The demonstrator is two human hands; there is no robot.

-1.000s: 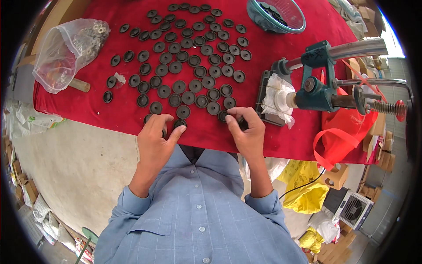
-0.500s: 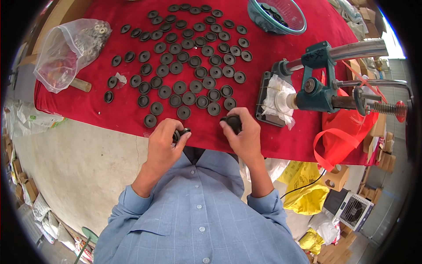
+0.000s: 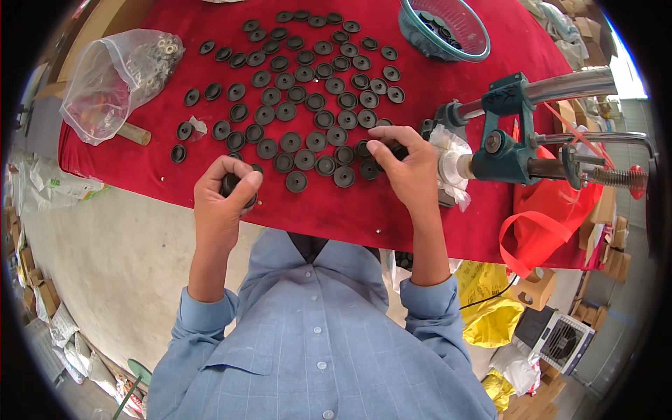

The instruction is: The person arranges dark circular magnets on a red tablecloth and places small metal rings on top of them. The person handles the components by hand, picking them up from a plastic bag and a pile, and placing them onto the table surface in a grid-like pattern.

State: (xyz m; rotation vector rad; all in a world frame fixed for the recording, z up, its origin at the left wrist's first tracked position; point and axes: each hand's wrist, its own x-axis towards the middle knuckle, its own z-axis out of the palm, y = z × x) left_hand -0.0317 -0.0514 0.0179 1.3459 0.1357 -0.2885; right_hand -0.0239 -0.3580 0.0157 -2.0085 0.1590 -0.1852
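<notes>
The surface [image 3: 315,210] is deep red, the discs [image 3: 295,182] black, the basket [image 3: 470,29] teal, the press [image 3: 505,166] dark green, the shirt [image 3: 294,350] pale blue with a faint light check.

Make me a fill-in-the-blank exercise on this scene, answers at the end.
1. Black discs lie spread on a cloth that is ____ in colour.
2. A clear plastic bag lies to the ____ of the left hand, which holds some of the discs.
3. A teal press stands to the ____ of the right hand.
4. The person's shirt is pale ____ in colour.

Missing words: red; left; right; blue.
</notes>
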